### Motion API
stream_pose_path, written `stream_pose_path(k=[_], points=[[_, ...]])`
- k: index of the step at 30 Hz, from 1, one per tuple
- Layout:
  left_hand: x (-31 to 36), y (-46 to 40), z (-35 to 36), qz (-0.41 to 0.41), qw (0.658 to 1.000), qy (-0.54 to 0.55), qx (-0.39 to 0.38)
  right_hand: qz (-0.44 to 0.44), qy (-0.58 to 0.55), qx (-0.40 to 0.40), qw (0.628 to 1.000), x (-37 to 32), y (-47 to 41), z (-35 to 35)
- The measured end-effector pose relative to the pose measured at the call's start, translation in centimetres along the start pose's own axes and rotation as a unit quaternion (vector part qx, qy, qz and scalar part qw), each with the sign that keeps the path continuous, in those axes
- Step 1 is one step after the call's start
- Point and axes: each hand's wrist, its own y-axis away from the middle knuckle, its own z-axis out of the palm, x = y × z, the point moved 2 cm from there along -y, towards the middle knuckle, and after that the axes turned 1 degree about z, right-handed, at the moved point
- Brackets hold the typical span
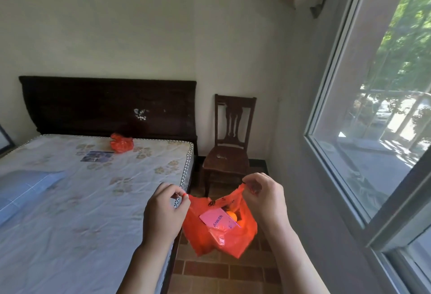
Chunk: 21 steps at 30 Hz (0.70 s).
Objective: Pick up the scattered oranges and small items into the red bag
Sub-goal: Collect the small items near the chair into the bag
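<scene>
A red plastic bag (200, 235) hangs in the air beside the bed's corner, held open at the top. My left hand (163, 209) pinches its left handle and my right hand (265, 198) pinches the right handle a little higher. Inside the bag shows a small white box (215, 219) with printed letters and an orange (232, 216) next to it. A second red bag (121, 143), crumpled, lies on the mattress near the headboard.
The bed (81, 189) with a flowered mattress fills the left, with a flat printed card (96, 156) on it and a dark headboard behind. A wooden chair (227, 151) stands in the corner. A large window (384, 119) runs along the right above a tiled floor.
</scene>
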Motion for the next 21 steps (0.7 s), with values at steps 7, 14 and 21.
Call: stream_pose_path(k=[7, 14, 21], points=[[-0.3, -3.7, 3.7, -0.011, 1.0, -0.006, -0.002, 0.012, -0.028, -0.003, 1.0, 3.0, -5.0, 1.2], [-4.0, -9.0, 8.1, -0.037, 0.999, 0.009, -0.006, 0.031, -0.017, -0.015, 0.999, 5.8, -10.0, 5.2], [-8.3, -16.7, 13.9, -0.054, 0.997, 0.053, -0.028, 0.039, 0.028, -0.013, 0.999, 7.4, -17.8, 10.2]])
